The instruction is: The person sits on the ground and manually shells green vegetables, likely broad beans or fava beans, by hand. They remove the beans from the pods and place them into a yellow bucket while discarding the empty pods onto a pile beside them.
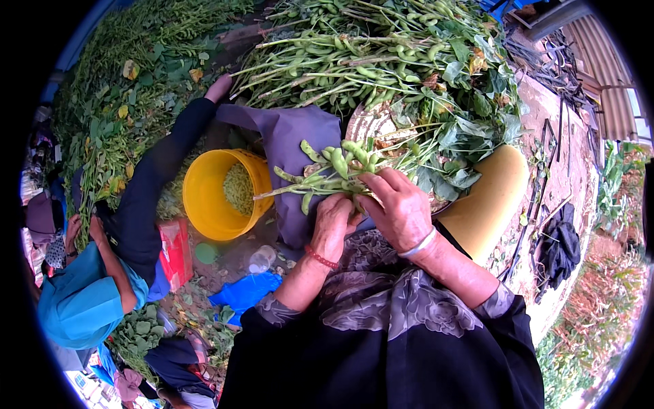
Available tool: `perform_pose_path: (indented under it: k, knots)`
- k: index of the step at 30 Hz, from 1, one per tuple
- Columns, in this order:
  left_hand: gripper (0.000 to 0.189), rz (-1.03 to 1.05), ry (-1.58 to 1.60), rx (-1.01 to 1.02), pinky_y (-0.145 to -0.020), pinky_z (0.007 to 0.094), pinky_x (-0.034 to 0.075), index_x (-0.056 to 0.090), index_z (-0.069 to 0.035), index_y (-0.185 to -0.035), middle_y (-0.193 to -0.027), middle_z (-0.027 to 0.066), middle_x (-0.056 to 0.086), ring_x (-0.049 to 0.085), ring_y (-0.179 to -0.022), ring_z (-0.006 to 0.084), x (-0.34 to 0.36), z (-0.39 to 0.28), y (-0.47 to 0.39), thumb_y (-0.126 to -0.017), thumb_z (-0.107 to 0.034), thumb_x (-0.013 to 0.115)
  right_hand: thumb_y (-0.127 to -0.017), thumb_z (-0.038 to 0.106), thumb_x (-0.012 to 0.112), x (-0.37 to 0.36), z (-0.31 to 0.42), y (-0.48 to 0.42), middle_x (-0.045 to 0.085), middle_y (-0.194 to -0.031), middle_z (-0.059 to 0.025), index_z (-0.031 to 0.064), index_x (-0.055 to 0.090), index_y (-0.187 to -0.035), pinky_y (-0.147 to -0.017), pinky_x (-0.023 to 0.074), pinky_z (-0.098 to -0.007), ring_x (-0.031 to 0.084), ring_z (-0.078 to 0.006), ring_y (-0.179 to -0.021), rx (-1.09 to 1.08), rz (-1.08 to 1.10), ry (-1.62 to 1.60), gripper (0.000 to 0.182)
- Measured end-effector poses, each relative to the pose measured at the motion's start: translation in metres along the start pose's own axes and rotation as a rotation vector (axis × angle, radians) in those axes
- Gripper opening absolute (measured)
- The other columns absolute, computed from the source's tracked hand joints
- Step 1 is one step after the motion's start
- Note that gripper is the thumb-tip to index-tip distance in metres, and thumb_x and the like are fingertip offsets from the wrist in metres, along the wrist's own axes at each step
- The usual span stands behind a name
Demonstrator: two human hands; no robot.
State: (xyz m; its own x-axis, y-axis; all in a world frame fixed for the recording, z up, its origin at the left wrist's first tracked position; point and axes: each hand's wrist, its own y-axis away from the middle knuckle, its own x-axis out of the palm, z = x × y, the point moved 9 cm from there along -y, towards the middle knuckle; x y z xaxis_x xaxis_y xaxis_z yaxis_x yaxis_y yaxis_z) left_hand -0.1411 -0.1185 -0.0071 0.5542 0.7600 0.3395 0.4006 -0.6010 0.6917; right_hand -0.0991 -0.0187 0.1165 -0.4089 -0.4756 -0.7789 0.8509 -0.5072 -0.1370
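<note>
A cut soybean plant with plump green pods lies across my two hands, above my lap. My left hand, with a red beaded bracelet at the wrist, grips the stem from below. The fingertips of my right hand close on the plant's pods beside the left thumb; the exact pinch point is partly hidden. Left of my hands a yellow plastic bucket leans with its mouth towards me, and small green beans lie inside. Purple-grey cloth covers my leg between bucket and plant.
A large heap of soybean plants rises ahead, beside a round woven tray. Another plant pile spreads at left, where a person in a teal shirt handles stems. Blue plastic and a clear cup lie below the bucket.
</note>
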Motion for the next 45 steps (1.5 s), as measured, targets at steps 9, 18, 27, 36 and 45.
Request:
perform_pose_path:
  k: [9, 18, 27, 36, 45]
  knots:
    - [0.007, 0.225, 0.050, -0.068, -0.049, 0.0174, 0.027, 0.057, -0.005, -0.077, -0.067, -0.0020, 0.048, 0.039, -0.056, 0.0044, 0.018, 0.006, 0.001, -0.076, -0.006, 0.049, -0.065, 0.009, 0.067, 0.005, 0.002, -0.014, 0.054, -0.076, -0.0058, 0.0062, 0.061, -0.085, -0.060, 0.0477, -0.0317, 0.056, -0.0228, -0.074, -0.179, -0.038, 0.075, 0.021]
    - [0.032, 0.448, 0.139, 0.035, -0.055, 0.0156, 0.031, 0.053, -0.002, -0.115, -0.088, -0.0012, 0.056, 0.042, -0.066, 0.0034, 0.053, 0.000, 0.019, -0.083, -0.006, 0.057, -0.075, 0.001, 0.066, -0.012, -0.074, 0.044, 0.059, -0.069, -0.0009, -0.0026, 0.059, -0.082, -0.055, 0.0417, -0.0192, 0.048, -0.0026, -0.063, 0.509, -0.145, -0.727, 0.011]
    - [0.021, 0.212, 0.165, -0.065, -0.058, 0.0146, 0.037, 0.060, -0.005, -0.098, -0.084, -0.0039, 0.056, 0.044, -0.066, 0.0019, 0.048, 0.020, 0.005, -0.087, -0.021, 0.057, -0.082, 0.008, 0.058, 0.008, -0.070, 0.065, 0.059, -0.070, -0.0119, -0.0014, 0.056, -0.085, -0.057, 0.0443, -0.0302, 0.056, -0.0199, -0.060, 0.517, 0.019, -0.507, 0.010]
    - [0.014, 0.063, -0.014, 0.134, -0.049, 0.0175, 0.040, 0.060, -0.002, -0.088, -0.070, -0.0019, 0.055, 0.048, -0.054, 0.0030, 0.046, 0.007, 0.006, -0.086, -0.016, 0.058, -0.084, 0.005, 0.052, 0.008, -0.059, 0.071, 0.060, -0.069, -0.0096, -0.0014, 0.057, -0.105, -0.053, 0.0460, -0.0278, 0.058, -0.0156, -0.058, 0.483, 0.182, -0.565, 0.023]
    - [0.020, 0.350, -0.056, 0.041, -0.050, 0.0172, 0.032, 0.055, -0.005, -0.089, -0.067, -0.0021, 0.052, 0.042, -0.055, 0.0026, 0.052, 0.011, 0.003, -0.088, -0.024, 0.055, -0.087, 0.007, 0.047, 0.035, -0.070, 0.075, 0.059, -0.072, -0.0006, 0.0005, 0.059, -0.106, -0.051, 0.0409, -0.0186, 0.050, -0.0052, -0.058, 0.599, 0.300, -0.893, 0.023]
